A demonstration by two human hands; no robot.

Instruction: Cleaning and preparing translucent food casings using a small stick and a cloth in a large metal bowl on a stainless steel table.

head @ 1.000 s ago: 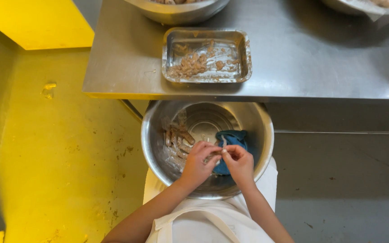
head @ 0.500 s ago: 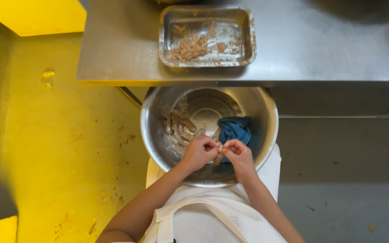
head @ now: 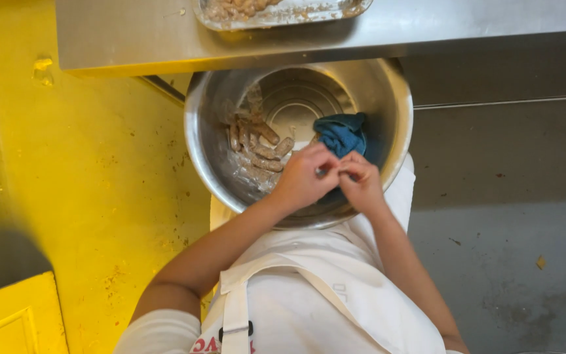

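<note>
Fingertips of both hands meet over the near side of a large steel bowl, pinching a small pale piece too tiny to identify. Left hand curls from the forearm angling up from lower left; right hand bends in from the lower right. Brownish peeled bits lie against the bowl's left wall, a blue cloth just beyond the knuckles.
</note>
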